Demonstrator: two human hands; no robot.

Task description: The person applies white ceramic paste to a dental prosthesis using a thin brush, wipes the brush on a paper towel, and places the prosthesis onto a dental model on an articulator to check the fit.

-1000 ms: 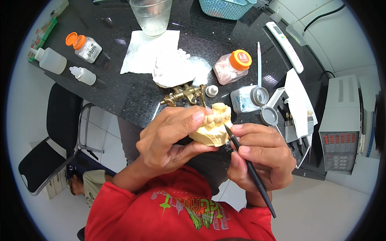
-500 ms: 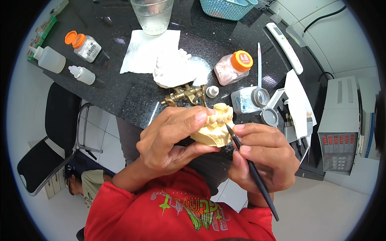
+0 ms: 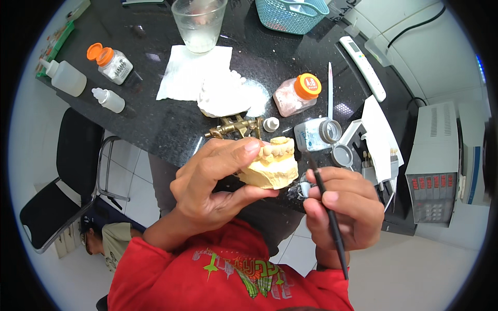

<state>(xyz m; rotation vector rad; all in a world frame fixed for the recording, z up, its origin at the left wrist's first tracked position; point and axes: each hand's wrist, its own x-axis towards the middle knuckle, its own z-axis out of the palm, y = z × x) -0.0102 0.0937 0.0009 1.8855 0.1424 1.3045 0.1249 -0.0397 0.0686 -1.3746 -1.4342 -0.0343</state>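
A yellow dental cast [image 3: 272,172] with a row of cream teeth along its upper part is gripped in my left hand [image 3: 210,176]. Its fingers lie on top and the thumb supports it from beneath. Between the fingertips of my right hand [image 3: 351,207] is a slim black-handled brush [image 3: 336,233]. The dark brush tip points up and away, to the right of the cast and apart from it. Beside my right fingers sits a small pale blue-grey piece [image 3: 304,187] that I cannot make out. Beyond the cast, a brass articulator [image 3: 236,127] lies next to a white plaster model [image 3: 222,98].
On the dark bench stand a glass of cloudy liquid [image 3: 199,31], an orange-lidded jar [image 3: 296,96], an opened clear jar [image 3: 314,133] and a small white-capped bottle [image 3: 271,124]. Several bottles are at left. At right are a white remote [image 3: 363,67] and a grey machine [image 3: 433,166].
My right hand has drawn the brush away from the cast's teeth, toward the right. The cast, still in my left hand, has shifted slightly left and tilted.
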